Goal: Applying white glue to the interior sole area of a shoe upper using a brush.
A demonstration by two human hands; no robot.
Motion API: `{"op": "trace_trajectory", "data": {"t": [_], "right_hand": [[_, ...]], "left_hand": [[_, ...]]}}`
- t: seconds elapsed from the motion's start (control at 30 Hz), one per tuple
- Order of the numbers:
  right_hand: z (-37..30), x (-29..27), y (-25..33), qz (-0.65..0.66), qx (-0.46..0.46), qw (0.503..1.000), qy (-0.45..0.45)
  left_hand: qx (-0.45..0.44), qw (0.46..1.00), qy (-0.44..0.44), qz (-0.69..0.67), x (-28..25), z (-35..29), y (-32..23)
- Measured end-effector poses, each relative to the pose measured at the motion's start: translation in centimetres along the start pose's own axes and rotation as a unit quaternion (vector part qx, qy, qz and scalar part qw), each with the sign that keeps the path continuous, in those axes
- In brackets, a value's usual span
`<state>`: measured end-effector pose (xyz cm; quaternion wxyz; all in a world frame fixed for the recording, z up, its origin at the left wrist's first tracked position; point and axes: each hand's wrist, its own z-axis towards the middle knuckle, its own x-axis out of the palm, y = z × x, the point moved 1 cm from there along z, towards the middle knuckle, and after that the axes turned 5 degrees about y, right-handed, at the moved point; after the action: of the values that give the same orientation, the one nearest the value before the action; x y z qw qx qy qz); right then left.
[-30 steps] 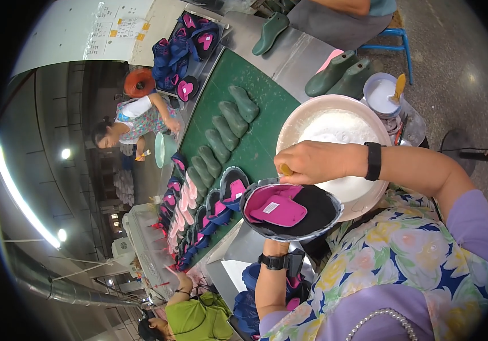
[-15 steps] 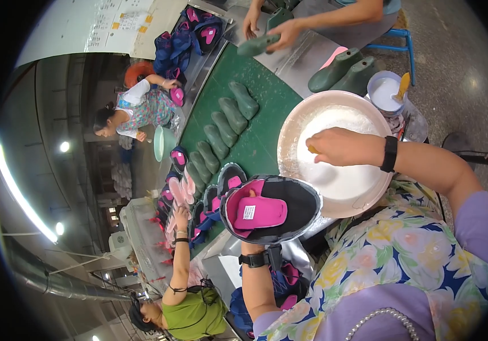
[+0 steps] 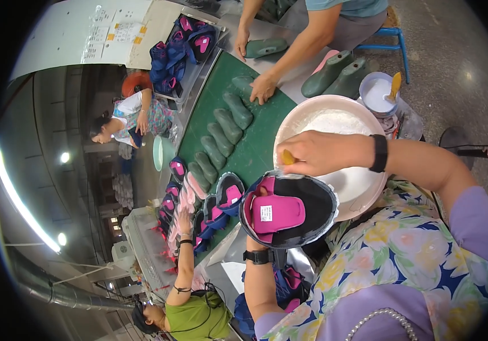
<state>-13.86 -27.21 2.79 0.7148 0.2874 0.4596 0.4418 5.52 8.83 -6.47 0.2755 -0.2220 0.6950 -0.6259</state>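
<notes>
My left hand [image 3: 254, 245] is mostly hidden beneath a dark shoe upper [image 3: 315, 212] and holds it sole side up, its black bottom and pink patch with a white label showing. A fingertip pokes out through the upper's opening. Closed around a yellow-handled brush [image 3: 288, 157], my right hand [image 3: 326, 152] is at the upper's far rim; the bristles are hard to make out. Whitish paste lines part of that rim. Under my right hand stands a pink basin [image 3: 381, 184] of white paste.
Green shoe lasts [image 3: 219, 136] line a green conveyor belt [image 3: 198, 129], with more shoe uppers [image 3: 230, 193] near my left arm. A small tub [image 3: 376, 91] with another brush stands beyond the basin. Co-workers' hands [image 3: 264, 87] reach over the belt from the far side and left.
My right hand has moved left and nearer, from over the basin to the upper's rim. The upper has shifted slightly right. A co-worker's hand has come down to a last on the belt.
</notes>
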Motion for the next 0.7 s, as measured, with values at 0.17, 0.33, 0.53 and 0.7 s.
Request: {"op": "trace_trajectory", "data": {"t": [0.17, 0.33, 0.53, 0.7], "right_hand": [[-0.7, -1.0, 0.8, 0.071, -0.044, 0.993, -0.082], [-0.7, -0.6, 0.1, 0.006, -0.011, 0.998, -0.064], [-2.3, 0.3, 0.7, 0.099, 0.099, 0.990, -0.030], [-3.2, 1.7, 2.7, 0.168, 0.037, 0.981, -0.089]], "left_hand": [[0.001, 1.000, -0.008, 0.023, -2.2, -2.3, 0.2], [0.015, 0.999, -0.014, 0.049, -2.0, -0.5, 0.9], [0.018, 0.996, -0.042, 0.080, -2.6, -0.8, 2.0], [0.026, 0.992, -0.064, 0.110, -3.2, -1.1, 2.7]]}}
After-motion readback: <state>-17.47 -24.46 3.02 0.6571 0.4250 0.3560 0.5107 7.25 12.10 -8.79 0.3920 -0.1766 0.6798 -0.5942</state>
